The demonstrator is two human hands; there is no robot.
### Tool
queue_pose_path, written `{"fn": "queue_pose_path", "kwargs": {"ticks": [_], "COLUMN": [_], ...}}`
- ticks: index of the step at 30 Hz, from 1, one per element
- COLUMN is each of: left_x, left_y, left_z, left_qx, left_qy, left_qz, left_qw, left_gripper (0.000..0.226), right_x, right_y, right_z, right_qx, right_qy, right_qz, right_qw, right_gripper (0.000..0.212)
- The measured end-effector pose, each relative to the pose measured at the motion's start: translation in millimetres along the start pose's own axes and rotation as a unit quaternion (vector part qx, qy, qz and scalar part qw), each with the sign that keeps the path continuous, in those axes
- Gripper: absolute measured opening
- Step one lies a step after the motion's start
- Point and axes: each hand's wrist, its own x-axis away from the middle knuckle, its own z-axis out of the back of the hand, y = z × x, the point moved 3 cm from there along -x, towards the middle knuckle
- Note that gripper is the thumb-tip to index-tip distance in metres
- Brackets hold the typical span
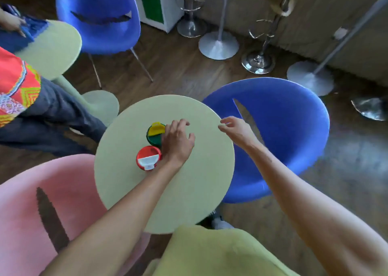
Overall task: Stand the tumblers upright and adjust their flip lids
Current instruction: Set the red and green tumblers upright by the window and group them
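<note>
Two tumblers stand upright side by side on a round pale green table (pixel 189 191), seen from above. The farther one is a green tumbler (pixel 154 136) with a yellow flip lid. The nearer one is a red tumbler (pixel 148 157) with a white flip lid. My left hand (pixel 178 141) rests just right of both tumblers, fingers spread, its side touching the green one. My right hand (pixel 236 128) hovers over the table's right edge, fingers loosely apart and holding nothing.
A blue chair (pixel 283 139) stands right of the table, a pink chair (pixel 31 212) at the left front, a light green chair (pixel 210 252) in front. Another person (pixel 31 111) sits at the left beside a second green table (pixel 54 48). Metal stool bases stand behind.
</note>
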Motion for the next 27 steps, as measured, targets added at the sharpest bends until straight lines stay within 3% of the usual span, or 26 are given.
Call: {"fn": "queue_pose_path", "kwargs": {"ticks": [6, 15, 22, 27], "left_x": [2, 26, 37, 20], "left_y": [101, 279, 444, 541], "left_z": [-30, -112, -192, -225], "left_qx": [-0.004, 0.010, 0.030, 0.047], "left_qy": [-0.066, -0.147, -0.160, -0.150], "left_qz": [-0.132, -0.302, -0.343, -0.331], "left_qw": [0.989, 0.942, 0.925, 0.931], "left_gripper": [0.029, 0.021, 0.018, 0.018], "right_x": [58, 123, 132, 106], "right_y": [60, 173, 264, 288], "right_z": [88, 219, 363, 469], "right_qx": [-0.059, -0.143, -0.115, -0.087], "right_qy": [0.134, 0.275, 0.319, 0.315], "right_qz": [-0.048, -0.108, -0.116, -0.097], "right_qw": [0.988, 0.945, 0.934, 0.940], "right_gripper": [0.029, 0.023, 0.020, 0.023]}}
